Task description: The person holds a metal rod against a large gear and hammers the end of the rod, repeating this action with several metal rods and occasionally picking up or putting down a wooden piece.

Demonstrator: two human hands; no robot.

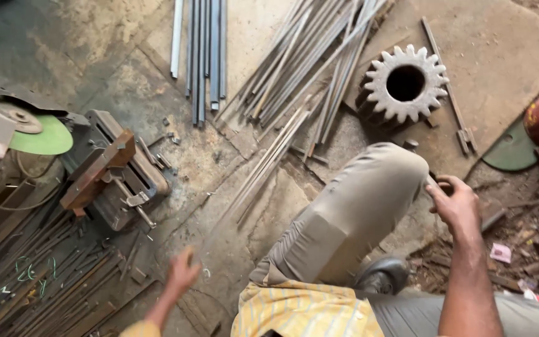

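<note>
Head view: left hand (182,273) near, low left, blurred, fingers closed on end of thin steel rod (251,178) running far-right toward rod pile (307,62). Right hand (456,203) right of bent knee (369,193), fingers curled; grip contents not discernible. Chop saw (38,131) left, large gear (403,84) far right. Bare concrete floor (213,162) between saw and knee; cut-rod stack (45,274) crowds near-left edge.

Left hand (183,272) blurred, reaching down; right hand (455,201) curled, raised.
</note>
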